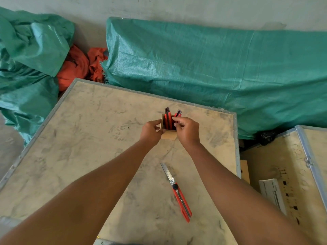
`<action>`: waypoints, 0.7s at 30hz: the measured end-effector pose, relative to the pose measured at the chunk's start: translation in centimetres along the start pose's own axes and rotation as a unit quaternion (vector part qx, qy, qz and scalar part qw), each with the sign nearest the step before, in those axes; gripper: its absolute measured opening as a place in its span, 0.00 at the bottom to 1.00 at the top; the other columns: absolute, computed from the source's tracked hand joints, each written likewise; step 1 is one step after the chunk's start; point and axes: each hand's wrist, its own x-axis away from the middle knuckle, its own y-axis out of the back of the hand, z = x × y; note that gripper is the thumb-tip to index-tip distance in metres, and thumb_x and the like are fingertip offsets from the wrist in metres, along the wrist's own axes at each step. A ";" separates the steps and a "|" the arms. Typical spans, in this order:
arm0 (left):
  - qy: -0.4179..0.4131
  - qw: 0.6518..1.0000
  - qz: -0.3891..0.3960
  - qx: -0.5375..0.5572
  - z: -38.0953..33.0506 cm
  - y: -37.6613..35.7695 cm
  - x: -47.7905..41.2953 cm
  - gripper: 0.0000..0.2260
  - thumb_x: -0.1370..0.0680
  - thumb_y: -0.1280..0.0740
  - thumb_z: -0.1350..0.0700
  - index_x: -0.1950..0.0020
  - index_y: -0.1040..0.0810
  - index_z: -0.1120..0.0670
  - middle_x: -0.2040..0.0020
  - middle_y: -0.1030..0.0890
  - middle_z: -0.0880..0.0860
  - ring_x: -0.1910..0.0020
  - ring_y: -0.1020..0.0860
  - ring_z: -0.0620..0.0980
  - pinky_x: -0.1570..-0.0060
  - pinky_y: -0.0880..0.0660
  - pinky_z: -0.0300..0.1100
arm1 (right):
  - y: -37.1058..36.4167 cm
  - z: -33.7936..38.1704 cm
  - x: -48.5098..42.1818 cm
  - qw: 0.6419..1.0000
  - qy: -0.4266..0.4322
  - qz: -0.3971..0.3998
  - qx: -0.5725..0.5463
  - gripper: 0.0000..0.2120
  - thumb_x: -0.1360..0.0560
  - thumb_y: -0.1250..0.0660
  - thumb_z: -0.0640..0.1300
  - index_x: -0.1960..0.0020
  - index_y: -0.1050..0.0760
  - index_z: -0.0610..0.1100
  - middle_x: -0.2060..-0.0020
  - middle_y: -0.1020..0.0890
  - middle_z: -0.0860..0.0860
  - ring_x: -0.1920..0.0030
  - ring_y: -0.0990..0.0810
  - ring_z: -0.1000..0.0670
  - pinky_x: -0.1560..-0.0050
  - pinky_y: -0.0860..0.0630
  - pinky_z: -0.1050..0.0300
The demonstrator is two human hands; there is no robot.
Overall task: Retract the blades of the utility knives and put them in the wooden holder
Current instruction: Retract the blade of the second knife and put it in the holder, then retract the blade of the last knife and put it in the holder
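A small square wooden holder [169, 136] stands on the plywood crate top [92, 138]. Red utility knives [167, 119] stand upright inside it. My left hand [152, 132] grips the holder's left side. My right hand [185, 130] pinches a red knife [177, 113] that leans at the holder's right side, its lower part inside the holder. Another red utility knife [180, 195] lies flat on the crate nearer to me, between my forearms, with its long steel blade [167, 174] extended and pointing away from me.
Green tarpaulin bundles [212, 68] and orange cloth [79, 66] lie beyond the crate's far edge. A second crate [292, 165] stands lower on the right, with a white box [272, 195] on it. The crate's metal-trimmed right edge [237, 147] is close to the holder.
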 end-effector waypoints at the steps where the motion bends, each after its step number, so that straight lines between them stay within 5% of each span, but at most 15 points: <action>1: 0.005 1.000 -0.006 0.007 0.0 0.2 0.3 0.24 0.25 0.28 0.57 0.29 0.26 0.55 0.36 0.20 0.53 0.42 0.21 0.49 0.46 0.22 0.44 | 0.3 -0.2 0.6 1.000 0.004 -0.002 -0.001 0.14 0.25 0.29 0.29 0.42 0.15 0.39 0.48 0.12 0.42 0.49 0.13 0.46 0.44 0.23 0.63; 4: 0.004 1.000 -0.021 0.020 -0.2 0.5 3.1 0.23 0.26 0.27 0.54 0.31 0.24 0.53 0.38 0.19 0.52 0.44 0.20 0.48 0.47 0.21 0.44 | 1.8 -1.2 3.6 1.000 0.003 0.004 -0.004 0.12 0.25 0.27 0.32 0.44 0.15 0.39 0.49 0.12 0.43 0.52 0.13 0.46 0.47 0.19 0.59; 10: 0.061 0.997 -0.006 0.037 3.2 -2.4 12.7 0.22 0.27 0.25 0.52 0.34 0.22 0.49 0.40 0.18 0.49 0.46 0.20 0.45 0.51 0.20 0.42 | 3.8 -5.1 10.3 0.981 -0.141 0.125 -0.036 0.11 0.24 0.28 0.33 0.44 0.15 0.43 0.52 0.13 0.47 0.54 0.14 0.49 0.49 0.15 0.49; 15: 0.110 0.994 0.016 -0.006 6.1 -6.7 19.8 0.22 0.27 0.25 0.52 0.34 0.22 0.50 0.39 0.20 0.48 0.52 0.21 0.44 0.54 0.25 0.38 | 3.9 -6.9 14.2 0.962 -0.171 0.211 -0.018 0.12 0.23 0.31 0.33 0.44 0.15 0.45 0.54 0.14 0.46 0.56 0.15 0.46 0.50 0.16 0.51; 21: 0.103 0.991 0.045 -0.073 7.1 -11.0 23.4 0.15 0.27 0.29 0.53 0.40 0.19 0.49 0.41 0.25 0.51 0.50 0.20 0.52 0.51 0.20 0.48 | 2.8 -7.3 15.9 0.934 -0.153 0.323 0.028 0.16 0.23 0.30 0.36 0.38 0.17 0.49 0.46 0.14 0.48 0.51 0.17 0.51 0.45 0.19 0.56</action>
